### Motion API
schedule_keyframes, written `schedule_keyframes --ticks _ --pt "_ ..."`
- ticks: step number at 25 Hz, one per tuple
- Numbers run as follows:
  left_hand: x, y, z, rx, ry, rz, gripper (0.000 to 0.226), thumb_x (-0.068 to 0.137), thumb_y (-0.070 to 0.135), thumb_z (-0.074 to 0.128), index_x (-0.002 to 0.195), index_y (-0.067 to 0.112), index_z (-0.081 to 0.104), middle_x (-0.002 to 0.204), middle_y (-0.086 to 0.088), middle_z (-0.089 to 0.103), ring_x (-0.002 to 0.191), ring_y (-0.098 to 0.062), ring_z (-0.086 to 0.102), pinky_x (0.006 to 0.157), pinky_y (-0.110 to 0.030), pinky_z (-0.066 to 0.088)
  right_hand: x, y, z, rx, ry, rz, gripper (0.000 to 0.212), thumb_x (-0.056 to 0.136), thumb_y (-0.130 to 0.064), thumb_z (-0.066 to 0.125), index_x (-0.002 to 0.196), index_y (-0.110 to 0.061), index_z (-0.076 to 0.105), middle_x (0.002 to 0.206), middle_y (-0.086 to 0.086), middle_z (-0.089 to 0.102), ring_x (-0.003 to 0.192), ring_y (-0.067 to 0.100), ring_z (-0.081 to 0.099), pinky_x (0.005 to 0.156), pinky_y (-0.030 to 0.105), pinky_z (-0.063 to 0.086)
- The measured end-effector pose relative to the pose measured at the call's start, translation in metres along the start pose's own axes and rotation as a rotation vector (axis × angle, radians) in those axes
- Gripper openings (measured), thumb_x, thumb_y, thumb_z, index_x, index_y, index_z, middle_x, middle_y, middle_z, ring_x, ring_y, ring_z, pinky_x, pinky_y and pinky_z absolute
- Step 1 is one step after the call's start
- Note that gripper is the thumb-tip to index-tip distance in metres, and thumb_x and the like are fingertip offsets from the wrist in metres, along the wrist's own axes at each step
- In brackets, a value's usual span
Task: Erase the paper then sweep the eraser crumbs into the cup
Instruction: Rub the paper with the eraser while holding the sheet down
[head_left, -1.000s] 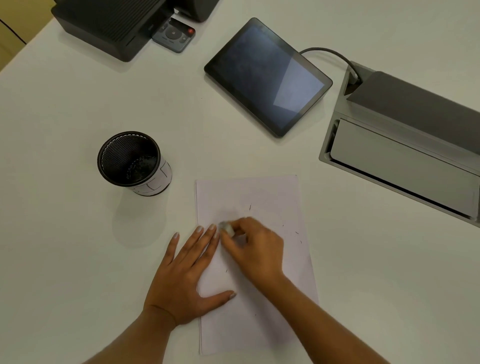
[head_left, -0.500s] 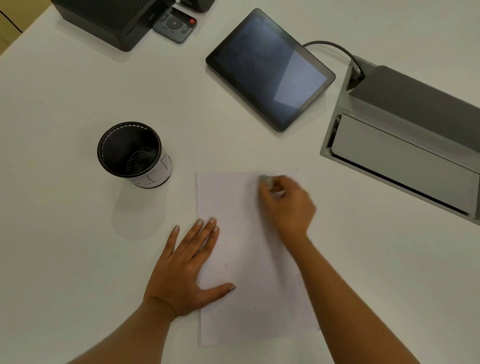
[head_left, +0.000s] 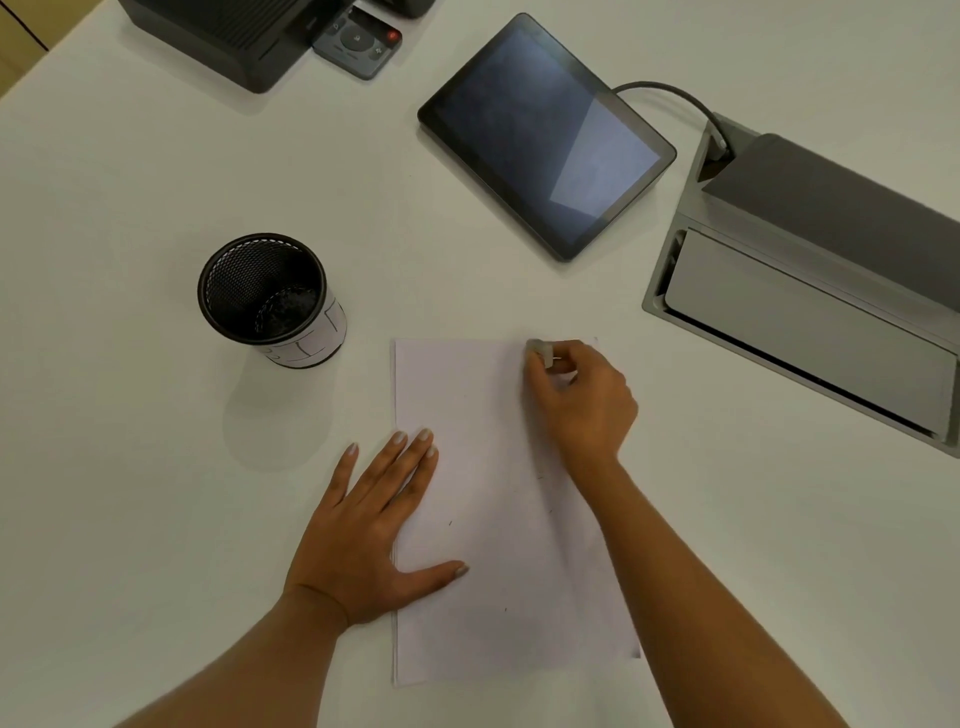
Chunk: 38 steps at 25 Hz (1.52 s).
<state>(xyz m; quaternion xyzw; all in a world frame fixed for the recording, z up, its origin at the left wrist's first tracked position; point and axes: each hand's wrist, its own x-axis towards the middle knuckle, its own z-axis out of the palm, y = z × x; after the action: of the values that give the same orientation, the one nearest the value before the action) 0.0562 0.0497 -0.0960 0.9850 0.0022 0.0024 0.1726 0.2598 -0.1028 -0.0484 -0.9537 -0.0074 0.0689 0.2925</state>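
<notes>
A white sheet of paper (head_left: 483, 561) lies on the white table in front of me. My left hand (head_left: 371, 530) rests flat with fingers spread on the paper's left edge. My right hand (head_left: 579, 400) is closed on a small pale eraser (head_left: 540, 349), pressed to the paper near its top edge. A few tiny dark crumbs dot the sheet. A black mesh cup (head_left: 265, 291) with a white paper wrap stands upright left of the paper, apart from both hands.
A dark tablet (head_left: 545, 135) with a cable lies beyond the paper. A grey cable box (head_left: 810, 291) with a raised lid is set into the table at right. A black device (head_left: 223, 36) and a remote (head_left: 358, 41) sit at the far left.
My right hand has carried the eraser from beside my left fingertips up to the paper's top edge and stays there. My left hand has not moved.
</notes>
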Motion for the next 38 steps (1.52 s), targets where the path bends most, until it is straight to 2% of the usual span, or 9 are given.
schedule_keyframes --ticks 5,11,15,20,24,28,30,35,38 --pt "0.001 0.000 0.001 -0.008 0.005 0.000 0.102 0.083 0.083 0.048 0.156 0.012 0.035 0.166 -0.001 0.028 0.154 -0.019 0.024 0.124 -0.052 0.017 -0.075 -0.012 0.023 -0.002 -0.157 -0.308 0.022 0.091 -0.046 0.061 0.080 -0.028 0.067 0.079 -0.013 0.068 0.065 0.006 0.063 0.058 0.026 0.050" --pt "0.000 0.000 0.000 0.001 -0.002 -0.001 0.103 0.083 0.083 0.048 0.156 0.012 0.034 0.166 -0.001 0.027 0.154 -0.019 0.023 0.125 -0.051 0.016 -0.011 -0.002 0.002 0.075 -0.029 0.015 0.021 0.091 -0.051 0.060 0.089 -0.032 0.068 0.083 -0.017 0.066 0.074 0.005 0.062 0.069 0.027 0.050" --pt "0.000 0.000 -0.001 -0.003 0.005 -0.003 0.102 0.083 0.083 0.047 0.156 0.013 0.033 0.166 -0.001 0.027 0.154 -0.019 0.023 0.124 -0.052 0.018 -0.064 -0.020 0.026 0.016 -0.114 -0.254 0.019 0.091 -0.045 0.063 0.084 -0.029 0.071 0.083 -0.013 0.070 0.067 0.005 0.064 0.057 0.023 0.047" --pt "0.000 0.000 0.000 -0.005 0.005 -0.007 0.102 0.083 0.083 0.047 0.156 0.013 0.033 0.166 -0.001 0.027 0.154 -0.018 0.022 0.125 -0.051 0.016 -0.020 -0.014 0.016 -0.001 0.037 -0.018 0.025 0.094 -0.048 0.056 0.092 -0.028 0.071 0.088 -0.011 0.071 0.075 0.010 0.066 0.056 0.019 0.037" --pt "0.000 0.000 0.001 -0.026 0.014 -0.008 0.102 0.083 0.083 0.048 0.155 0.013 0.035 0.165 -0.001 0.029 0.154 -0.019 0.024 0.124 -0.053 0.018 -0.085 -0.022 0.031 0.013 -0.117 -0.268 0.022 0.092 -0.046 0.060 0.088 -0.028 0.072 0.084 -0.011 0.072 0.069 0.008 0.066 0.059 0.027 0.051" --pt "0.000 0.000 0.001 -0.013 0.005 -0.016 0.103 0.082 0.084 0.047 0.156 0.014 0.034 0.166 0.000 0.027 0.154 -0.017 0.022 0.125 -0.050 0.015 -0.023 0.016 -0.006 -0.043 0.103 0.131 0.026 0.091 -0.054 0.056 0.093 -0.031 0.069 0.089 -0.014 0.072 0.079 0.010 0.066 0.065 0.021 0.039" --pt "0.000 0.000 0.001 -0.014 0.006 -0.018 0.102 0.082 0.084 0.047 0.156 0.014 0.034 0.166 0.001 0.027 0.154 -0.017 0.022 0.125 -0.050 0.015 -0.019 0.023 -0.008 0.016 0.169 0.166 0.026 0.093 -0.052 0.056 0.091 -0.030 0.069 0.088 -0.013 0.071 0.076 0.011 0.065 0.066 0.023 0.044" --pt "0.000 0.000 0.001 -0.018 0.020 -0.008 0.101 0.083 0.083 0.046 0.155 0.014 0.034 0.165 -0.001 0.029 0.153 -0.018 0.025 0.125 -0.051 0.017 -0.099 0.008 0.017 -0.058 -0.071 -0.257 0.020 0.091 -0.044 0.064 0.082 -0.027 0.072 0.079 -0.011 0.072 0.064 0.012 0.067 0.056 0.027 0.051" --pt "0.000 0.000 0.001 -0.009 0.018 -0.018 0.102 0.082 0.083 0.047 0.156 0.015 0.033 0.166 0.001 0.027 0.154 -0.017 0.023 0.124 -0.052 0.017 -0.040 0.024 -0.010 -0.075 0.054 0.067 0.027 0.090 -0.053 0.058 0.088 -0.029 0.070 0.087 -0.012 0.072 0.078 0.014 0.068 0.063 0.021 0.042"
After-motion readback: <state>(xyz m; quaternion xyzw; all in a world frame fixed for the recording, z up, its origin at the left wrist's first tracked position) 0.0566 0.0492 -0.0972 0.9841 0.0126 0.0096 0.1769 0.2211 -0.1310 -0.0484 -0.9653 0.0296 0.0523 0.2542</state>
